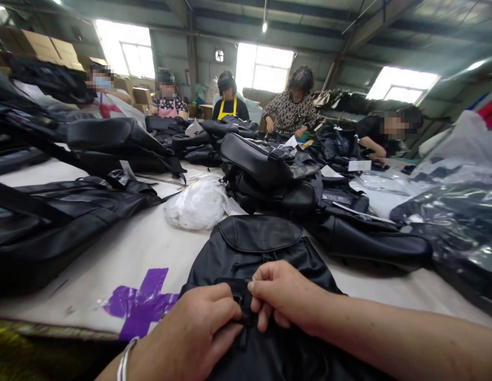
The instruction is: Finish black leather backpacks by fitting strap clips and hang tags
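A black leather-look backpack (pixel 261 235) lies in front of me on the pale table, its rounded flap pointing away. Both hands meet at a black strap with a buckle (pixel 246 301) in the middle of the bag. My left hand (pixel 202 323), with a bracelet at the wrist, has its fingers curled in at the strap's left side. From the right, my right hand (pixel 281 296) pinches the strap's upper part between thumb and forefinger. The fingers partly cover the buckle, so whether it is fastened cannot be made out.
Black bags are piled beyond mine (pixel 265 164), and another black bag (pixel 71 217) lies at left. A clear bag of white material (pixel 198 203) sits behind. Purple tape (pixel 144 301) crosses the table's near edge. Plastic-wrapped bags (pixel 460 222) lie at right. Several people work across the table.
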Tool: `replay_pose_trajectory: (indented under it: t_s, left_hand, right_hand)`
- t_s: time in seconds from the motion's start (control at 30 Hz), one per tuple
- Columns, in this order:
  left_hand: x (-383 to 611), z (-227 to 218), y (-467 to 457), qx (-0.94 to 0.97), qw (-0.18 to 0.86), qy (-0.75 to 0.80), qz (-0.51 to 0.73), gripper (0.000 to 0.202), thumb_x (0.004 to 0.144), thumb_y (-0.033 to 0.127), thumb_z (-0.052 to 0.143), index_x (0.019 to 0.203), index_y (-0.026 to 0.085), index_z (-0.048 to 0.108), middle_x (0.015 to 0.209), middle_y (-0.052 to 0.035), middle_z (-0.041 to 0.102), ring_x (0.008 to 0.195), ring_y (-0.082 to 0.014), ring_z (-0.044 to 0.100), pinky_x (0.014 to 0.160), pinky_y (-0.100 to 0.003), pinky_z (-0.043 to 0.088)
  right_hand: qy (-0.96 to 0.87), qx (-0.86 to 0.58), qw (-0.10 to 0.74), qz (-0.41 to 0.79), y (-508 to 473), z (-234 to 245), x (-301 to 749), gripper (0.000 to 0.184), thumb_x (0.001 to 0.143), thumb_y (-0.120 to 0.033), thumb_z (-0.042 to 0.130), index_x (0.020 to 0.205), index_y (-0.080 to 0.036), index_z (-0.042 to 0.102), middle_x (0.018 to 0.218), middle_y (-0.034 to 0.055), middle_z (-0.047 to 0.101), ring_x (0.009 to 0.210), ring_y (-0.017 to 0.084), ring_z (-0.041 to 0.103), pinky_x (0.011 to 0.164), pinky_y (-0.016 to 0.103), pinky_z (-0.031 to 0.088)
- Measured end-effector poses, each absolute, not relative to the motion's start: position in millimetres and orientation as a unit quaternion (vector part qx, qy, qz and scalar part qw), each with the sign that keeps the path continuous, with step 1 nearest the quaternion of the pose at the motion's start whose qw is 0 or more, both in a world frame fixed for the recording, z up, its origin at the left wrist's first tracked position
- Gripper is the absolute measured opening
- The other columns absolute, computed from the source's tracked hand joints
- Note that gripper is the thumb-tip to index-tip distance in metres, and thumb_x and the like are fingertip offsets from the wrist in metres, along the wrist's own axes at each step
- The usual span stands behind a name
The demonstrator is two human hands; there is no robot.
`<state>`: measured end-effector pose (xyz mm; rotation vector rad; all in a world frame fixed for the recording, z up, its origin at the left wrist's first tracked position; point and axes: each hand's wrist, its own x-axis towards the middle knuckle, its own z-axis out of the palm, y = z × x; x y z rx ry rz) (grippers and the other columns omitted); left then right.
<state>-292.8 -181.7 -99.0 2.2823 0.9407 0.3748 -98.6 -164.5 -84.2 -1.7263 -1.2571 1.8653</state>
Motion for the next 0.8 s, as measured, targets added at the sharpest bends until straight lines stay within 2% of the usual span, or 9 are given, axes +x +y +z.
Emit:
replay_pose_trajectory:
  t_s: [0.23,0.4,0.53,0.63,0.73,0.8]
  left_hand:
    - [-295,-102,-182,0.885,0.279,0.347,0.138,0.018,0.094,0.018,0.046,0.088,0.023,0.063,0.086,-0.0018,0.060,0.077,-0.0139,0.057,0.068,-0.023,0.044]
    - [-296,-105,-183,0.880,0.280,0.350,0.157,0.019,0.094,0.019,0.046,0.089,0.022,0.065,0.084,-0.0024,0.060,0.075,-0.0136,0.057,0.067,-0.022,0.044]
    - [-297,-106,-182,0.876,0.288,0.352,0.161,0.017,0.092,0.017,0.049,0.084,0.021,0.064,0.082,-0.0021,0.060,0.074,-0.0128,0.057,0.066,-0.021,0.042]
    - [-297,-106,-182,0.863,0.300,0.364,0.181,0.013,0.090,0.017,0.052,0.082,0.021,0.062,0.083,-0.0013,0.061,0.075,-0.0122,0.058,0.066,-0.021,0.042]
    - [-297,-105,-183,0.860,0.301,0.370,0.181,0.013,0.091,0.018,0.052,0.081,0.021,0.060,0.082,-0.0008,0.060,0.075,-0.0119,0.057,0.066,-0.020,0.041]
    - [-297,-105,-183,0.863,0.300,0.368,0.175,0.014,0.091,0.018,0.051,0.082,0.021,0.061,0.082,-0.0008,0.060,0.075,-0.0119,0.057,0.066,-0.020,0.041]
  right_hand:
    - [-0.453,-0.604,0.134,0.642,-169,-80,-106,0.011,0.081,-0.020,0.051,0.071,-0.017,0.052,0.059,-0.0037,0.063,0.035,0.005,0.052,0.030,0.015,0.023]
    - [-0.504,-0.621,0.071,0.596,-176,-82,-99,0.007,0.074,-0.020,0.053,0.067,-0.019,0.054,0.050,-0.0063,0.056,0.033,0.004,0.037,0.033,0.016,0.024]
    - [-0.562,-0.599,0.006,0.571,-175,-82,-88,0.014,0.077,-0.027,0.055,0.065,-0.019,0.054,0.046,-0.0060,0.049,0.038,0.007,0.038,0.037,0.019,0.026]
    - [-0.647,-0.588,0.070,0.480,-173,-77,-82,0.018,0.081,-0.031,0.057,0.070,-0.017,0.059,0.054,-0.0034,0.054,0.048,0.009,0.046,0.044,0.019,0.031]
    - [-0.725,-0.534,0.164,0.404,-175,-75,-78,0.014,0.085,-0.023,0.055,0.090,-0.018,0.067,0.074,-0.0001,0.066,0.068,0.012,0.058,0.061,0.020,0.042]
    - [-0.783,-0.470,0.172,0.369,-177,-76,-75,0.018,0.086,-0.018,0.053,0.094,-0.019,0.070,0.083,0.0017,0.068,0.077,0.013,0.061,0.072,0.021,0.044]
